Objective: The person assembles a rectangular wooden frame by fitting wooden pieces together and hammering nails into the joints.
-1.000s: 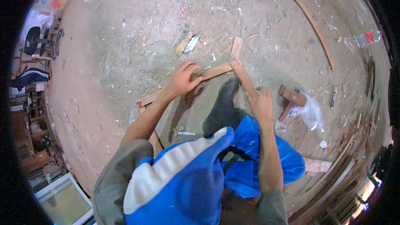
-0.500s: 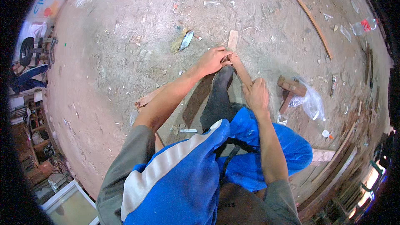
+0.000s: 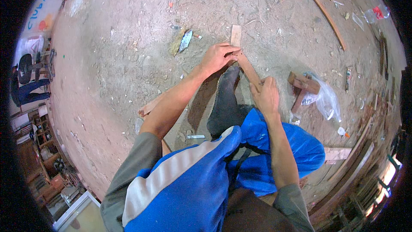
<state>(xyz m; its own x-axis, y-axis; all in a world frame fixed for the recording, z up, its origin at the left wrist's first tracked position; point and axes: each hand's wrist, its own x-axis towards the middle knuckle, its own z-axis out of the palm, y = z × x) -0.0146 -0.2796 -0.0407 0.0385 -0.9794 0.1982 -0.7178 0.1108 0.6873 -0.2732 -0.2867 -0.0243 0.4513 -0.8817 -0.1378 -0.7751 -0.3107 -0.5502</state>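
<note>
Running slantwise before us, the wooden strip (image 3: pixel 249 70) has its long axis pointing from a far-left joint down to our right hand (image 3: pixel 266 97), whose fingers wrap its near end. Our left hand (image 3: pixel 218 58) is nearer the joint, thumb and fingertips bent close around it; we cannot tell whether they pinch. Beyond lies a short wooden end (image 3: pixel 235 35); on the near side, our dark-covered foot (image 3: pixel 226 90).

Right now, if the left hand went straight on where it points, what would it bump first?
Probably the wooden strip: its end lies by the fingertips of the left hand, though exact depth is unclear.
</note>
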